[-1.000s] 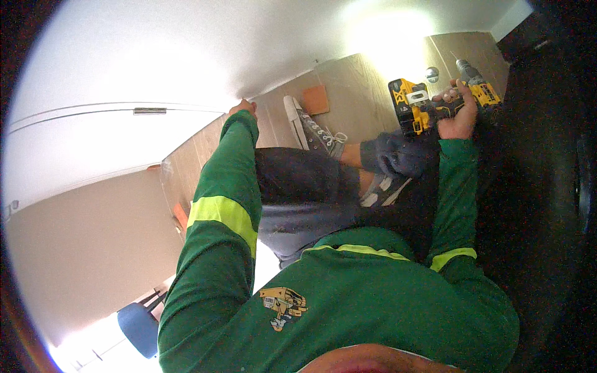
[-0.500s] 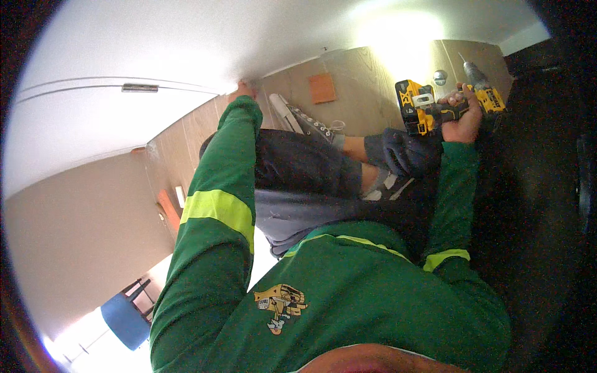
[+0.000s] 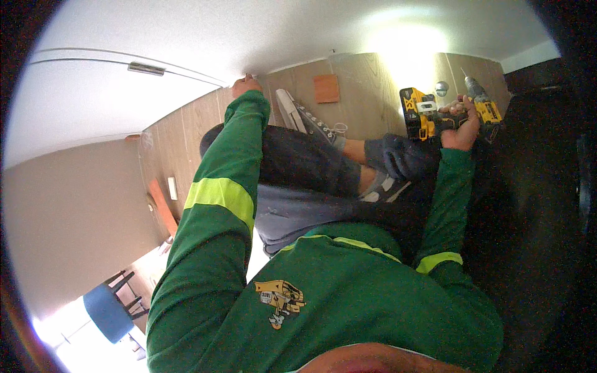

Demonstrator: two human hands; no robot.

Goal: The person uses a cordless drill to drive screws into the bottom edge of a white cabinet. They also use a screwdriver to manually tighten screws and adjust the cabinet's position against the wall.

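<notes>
My right hand (image 3: 461,130) is closed around the grip of a yellow and black cordless drill (image 3: 488,112). Its battery end points left, and a thin bit shows at the chuck, angled toward the wall. My left hand (image 3: 246,87) is at the foot of the white door (image 3: 180,93), by its edge near the floor. The fingers look curled and pressed together there; what they hold, if anything, is too small to make out.
A flat orange square (image 3: 326,89) and a silver domed doorstop (image 3: 441,88) are on the wood-look floor. Bright light falls on the white wall (image 3: 298,31). Left of me are an orange strip (image 3: 163,208), a white block (image 3: 172,188) and a blue chair (image 3: 109,313). My sneakers rest below.
The view has shifted slightly. My left hand shows more fully at the door's foot, with its fingers curled. The drill stays in my right hand, nearly in the same place.
</notes>
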